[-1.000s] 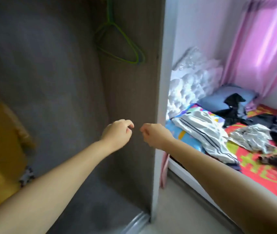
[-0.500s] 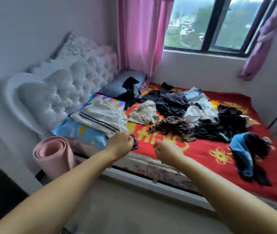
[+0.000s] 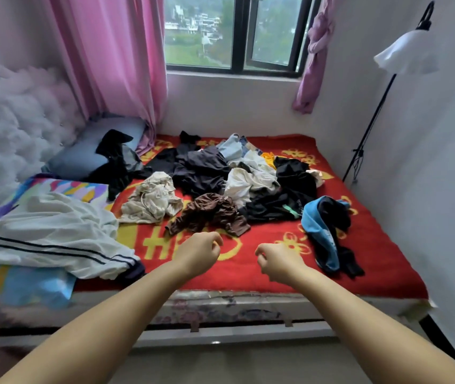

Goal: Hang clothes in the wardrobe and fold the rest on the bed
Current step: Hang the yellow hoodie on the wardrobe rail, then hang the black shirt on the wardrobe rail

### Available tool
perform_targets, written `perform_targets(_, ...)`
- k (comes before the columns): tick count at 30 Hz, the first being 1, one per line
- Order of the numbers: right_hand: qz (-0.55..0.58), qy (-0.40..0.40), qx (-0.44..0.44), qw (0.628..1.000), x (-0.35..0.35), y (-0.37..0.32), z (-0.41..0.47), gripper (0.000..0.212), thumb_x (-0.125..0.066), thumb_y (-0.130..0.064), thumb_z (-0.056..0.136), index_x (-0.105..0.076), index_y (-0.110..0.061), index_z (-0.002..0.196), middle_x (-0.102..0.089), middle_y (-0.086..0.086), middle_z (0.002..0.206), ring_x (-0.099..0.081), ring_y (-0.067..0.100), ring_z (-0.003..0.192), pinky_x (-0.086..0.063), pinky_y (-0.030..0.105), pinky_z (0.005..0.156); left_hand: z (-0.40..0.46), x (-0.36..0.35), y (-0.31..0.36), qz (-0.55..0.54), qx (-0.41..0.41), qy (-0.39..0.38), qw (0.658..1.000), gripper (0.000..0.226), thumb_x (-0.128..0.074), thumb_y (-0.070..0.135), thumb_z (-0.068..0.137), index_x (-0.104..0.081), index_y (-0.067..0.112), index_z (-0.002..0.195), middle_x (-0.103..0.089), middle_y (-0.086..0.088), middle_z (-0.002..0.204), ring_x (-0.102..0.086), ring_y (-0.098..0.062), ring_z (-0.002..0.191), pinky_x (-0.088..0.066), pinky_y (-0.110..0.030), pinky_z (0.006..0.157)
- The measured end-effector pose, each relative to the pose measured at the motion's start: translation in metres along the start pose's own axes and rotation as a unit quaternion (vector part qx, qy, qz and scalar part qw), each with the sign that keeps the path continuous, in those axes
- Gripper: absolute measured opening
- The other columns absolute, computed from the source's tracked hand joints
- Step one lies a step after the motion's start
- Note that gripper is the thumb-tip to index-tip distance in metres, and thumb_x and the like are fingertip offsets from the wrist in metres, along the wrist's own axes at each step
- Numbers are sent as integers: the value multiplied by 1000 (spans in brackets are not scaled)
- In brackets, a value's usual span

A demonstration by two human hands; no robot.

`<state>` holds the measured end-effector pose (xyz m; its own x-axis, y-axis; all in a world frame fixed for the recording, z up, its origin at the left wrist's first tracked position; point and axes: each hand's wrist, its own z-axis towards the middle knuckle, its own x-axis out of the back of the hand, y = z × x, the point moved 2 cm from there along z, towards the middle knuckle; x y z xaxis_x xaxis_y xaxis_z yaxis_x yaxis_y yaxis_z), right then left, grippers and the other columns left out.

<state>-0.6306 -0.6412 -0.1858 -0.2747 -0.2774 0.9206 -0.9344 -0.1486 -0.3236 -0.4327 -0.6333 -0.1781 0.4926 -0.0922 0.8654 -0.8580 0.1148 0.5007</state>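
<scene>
Both hands hovered over bed [image 3: 248, 273], left hand [image 3: 197, 252] and right hand [image 3: 279, 261] each with loosely curled grip, holding nothing. Clothes pile [image 3: 220, 178] sat beyond, untouched.

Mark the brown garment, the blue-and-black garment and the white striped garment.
brown garment [image 3: 209, 213], head view, middle of the crumpled heap.
blue-and-black garment [image 3: 315, 225], head view, blue panel.
white striped garment [image 3: 51, 231], head view, white body above the stripes.

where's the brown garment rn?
Head view: the brown garment lies crumpled mid-bed on the red blanket, just beyond the left hand, right of the beige garment.
</scene>
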Motion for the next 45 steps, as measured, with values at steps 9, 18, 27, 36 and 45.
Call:
perform_targets(9, 42, -4, -82, 996, 30, 41, 122, 30, -37, -20, 93, -63, -19, 107, -70, 2, 100, -66, 24, 87, -54, 35, 79, 146, 4, -19, -11, -1, -42, 999, 28, -43, 17, 92, -66, 18, 110, -68, -1, 105, -64, -25, 87, -45, -29, 67)
perform_targets(18, 66, -40, -208, 975, 29, 156, 158, 29, -36, -20, 93, -63, -13, 101, -69, 4, 95, -67, 24, 81, -55, 37, 79, 244, -76, 38, 2, -66, -118, 991, 28, -46, 20, 90, -66, 23, 108, -67, -2, 112, -59, -23, 106, -47, -31, 85)
perform_targets(27, 125, -45, -275, 952, 40, 330, 240, 28, -37, -18, 92, -64, -24, 95, -73, 1, 92, -69, 26, 86, -54, 33, 82, 383, -191, 117, 12, -64, -184, 981, 30, -43, 18, 88, -65, 24, 108, -68, 1, 110, -61, -20, 104, -44, -27, 79)
perform_targets(36, 246, 9, -320, 915, 0, 513, 408, 30, -39, -18, 99, -63, -8, 114, -63, 15, 120, -55, 31, 113, -40, 31, 89, 543, -377, 179, -11, 60, -253, 966, 36, -40, 28, 96, -48, 18, 130, -52, -10, 125, -52, -29, 115, -43, -37, 93)
perform_targets(45, 474, 6, -370, 799, -91, 554, 478, 50, -31, -36, 103, -43, -2, 138, -47, 16, 142, -43, 28, 130, -31, 27, 95, 613, -497, 172, -204, 241, -230, 921, 92, -60, 36, 88, 4, 17, 153, -14, -19, 155, -23, -33, 141, -24, -41, 115)
